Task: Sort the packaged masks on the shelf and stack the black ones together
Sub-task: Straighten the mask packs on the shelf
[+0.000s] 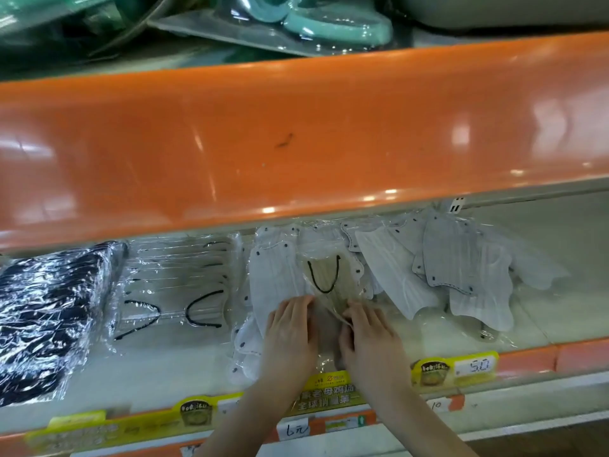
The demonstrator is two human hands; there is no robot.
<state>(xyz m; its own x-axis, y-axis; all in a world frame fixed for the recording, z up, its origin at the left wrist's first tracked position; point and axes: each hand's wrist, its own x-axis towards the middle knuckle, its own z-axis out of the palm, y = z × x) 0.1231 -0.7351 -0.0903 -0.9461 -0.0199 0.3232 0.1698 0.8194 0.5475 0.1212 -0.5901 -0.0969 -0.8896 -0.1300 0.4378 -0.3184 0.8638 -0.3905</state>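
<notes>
A stack of black packaged masks (43, 311) lies at the shelf's left end. Beside it sits a stack of clear packs with black ear loops (174, 291). At the centre, a beige mask pack with a black loop (324, 275) lies over white mask packs (273, 278). My left hand (290, 334) rests on the white pack's near edge, fingers pointing inward. My right hand (365, 334) pinches the near edge of the beige pack. More white and grey mask packs (461, 275) are scattered to the right.
The orange upper shelf front (296, 143) overhangs the masks. Teal packaged goods (313, 21) lie on the shelf above. Yellow price tags (454, 367) line the near shelf edge. Bare white shelf floor (576, 291) shows at the far right.
</notes>
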